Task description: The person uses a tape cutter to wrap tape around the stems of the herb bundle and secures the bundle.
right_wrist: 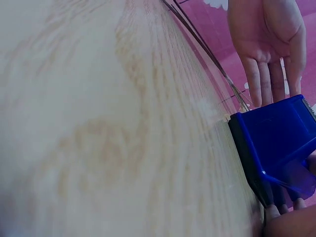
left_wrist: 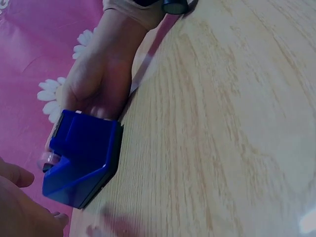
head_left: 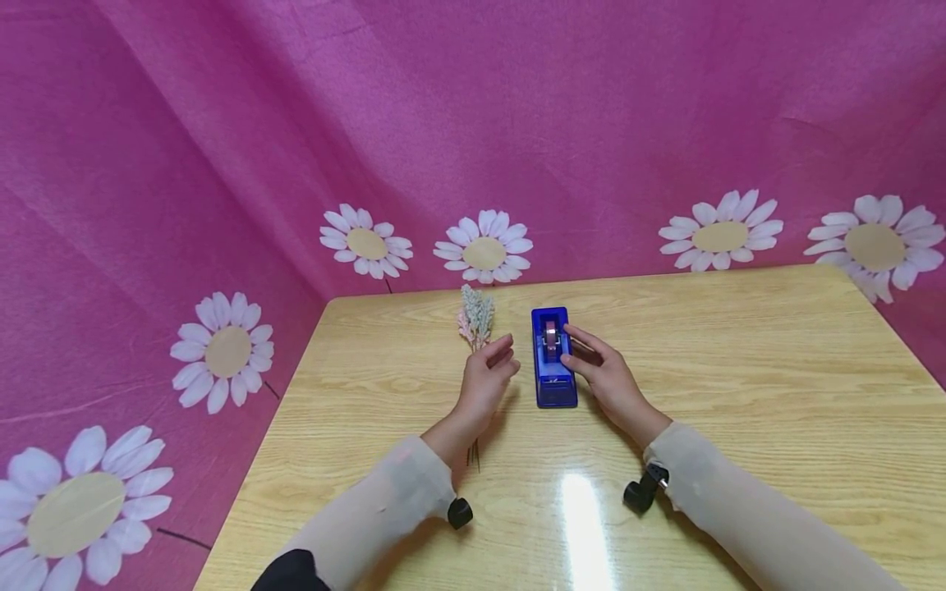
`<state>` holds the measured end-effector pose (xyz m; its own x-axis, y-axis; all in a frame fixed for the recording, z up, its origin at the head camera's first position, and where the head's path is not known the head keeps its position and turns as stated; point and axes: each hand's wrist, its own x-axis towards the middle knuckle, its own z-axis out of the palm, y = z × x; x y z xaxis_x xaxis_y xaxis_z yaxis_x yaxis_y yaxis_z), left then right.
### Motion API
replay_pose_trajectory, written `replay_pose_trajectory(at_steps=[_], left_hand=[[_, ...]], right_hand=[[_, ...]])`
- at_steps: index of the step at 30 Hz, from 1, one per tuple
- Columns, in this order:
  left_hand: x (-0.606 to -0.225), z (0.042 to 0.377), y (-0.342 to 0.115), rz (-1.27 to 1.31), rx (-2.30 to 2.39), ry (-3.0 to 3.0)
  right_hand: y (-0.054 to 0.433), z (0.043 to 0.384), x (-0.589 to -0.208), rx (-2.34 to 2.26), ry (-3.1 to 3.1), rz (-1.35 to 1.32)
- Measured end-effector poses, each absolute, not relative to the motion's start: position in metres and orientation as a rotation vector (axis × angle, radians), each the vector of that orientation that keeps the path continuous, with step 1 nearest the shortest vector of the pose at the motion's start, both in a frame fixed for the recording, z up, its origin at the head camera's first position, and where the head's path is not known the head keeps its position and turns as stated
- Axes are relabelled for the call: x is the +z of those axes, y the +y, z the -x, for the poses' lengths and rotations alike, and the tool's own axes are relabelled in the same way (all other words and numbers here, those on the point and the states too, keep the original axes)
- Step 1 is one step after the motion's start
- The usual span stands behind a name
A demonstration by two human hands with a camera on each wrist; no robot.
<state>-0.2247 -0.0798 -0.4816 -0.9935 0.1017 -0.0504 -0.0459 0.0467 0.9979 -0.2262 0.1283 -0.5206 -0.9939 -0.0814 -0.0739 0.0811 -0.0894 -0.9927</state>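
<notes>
A blue tape dispenser (head_left: 543,394) with a roll of tape (head_left: 550,338) in it lies lengthwise on the table. My right hand (head_left: 609,382) is at its right side, thumb and fingertips touching the edge with the fingers fairly straight. Left of the dispenser, a gap away, my left hand (head_left: 488,382) holds nothing, its fingers relaxed. Under and beside that hand lies a small bunch of dried flowers (head_left: 476,312), grey-blue and pink, the middle of its stems hidden. In the right wrist view the dispenser's blue side (right_wrist: 279,131) stands between the two hands.
The wooden table (head_left: 739,353) reaches back to a pink cloth (head_left: 591,123) printed with large white daisies. Another fold of the cloth hangs along the left side. A bright light reflection (head_left: 584,525) shows on the tabletop near the front.
</notes>
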Motion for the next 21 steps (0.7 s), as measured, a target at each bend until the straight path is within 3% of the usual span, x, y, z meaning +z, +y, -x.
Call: replay_pose_trajectory(at_steps=[12, 21], left_hand=[[-0.482, 0.221, -0.066, -0.187, 1.765, 2.472], [-0.481, 0.222, -0.071, -0.451, 1.356, 2.721]], right_hand=[[0.129, 0.228, -0.526, -2.215, 2.133, 0.055], [0.132, 0.226, -0.525, -2.1, 2.286, 0.149]])
